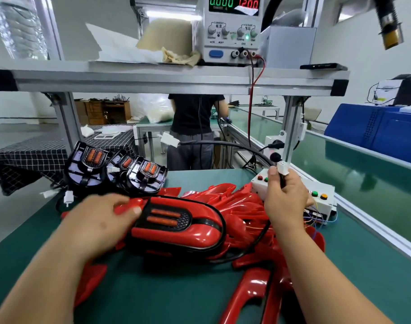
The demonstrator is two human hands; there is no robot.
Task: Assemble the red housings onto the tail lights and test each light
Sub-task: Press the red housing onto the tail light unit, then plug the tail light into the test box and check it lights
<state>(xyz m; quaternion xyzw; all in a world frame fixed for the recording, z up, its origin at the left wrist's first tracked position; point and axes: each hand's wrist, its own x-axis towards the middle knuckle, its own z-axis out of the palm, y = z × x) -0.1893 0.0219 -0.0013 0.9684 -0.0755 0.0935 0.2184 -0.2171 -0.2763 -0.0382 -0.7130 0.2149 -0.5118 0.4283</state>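
One tail light [167, 218] lay flat at the middle of the green mat [153, 293], already seated in its red housing [195, 237]. The housing was glossy moulded plastic, rounded at the right end, with a black rim line. The insert was black with a dotted texture and held two orange bars, which did not look lit.

The left hand [99, 220] gripped the housing's left end, thumb pressed on top and fingers curled over the far edge. The right hand [285, 195] was raised, fingers curled round a black cable [260, 232] just below its white plug [282, 168], thumb lying along the plug.

Judgement: fitting was done for this unit and the test step was in hand. The next move calls for finding the light's own connector, not visible here, and mating the plug squarely.

Behind lay a heap of loose red housings [223, 192]. Bare black lights [115, 169] sat at back left and a white button box [323, 202] at right. The power supply [232, 45] overhead read 0.000 and 12.00.
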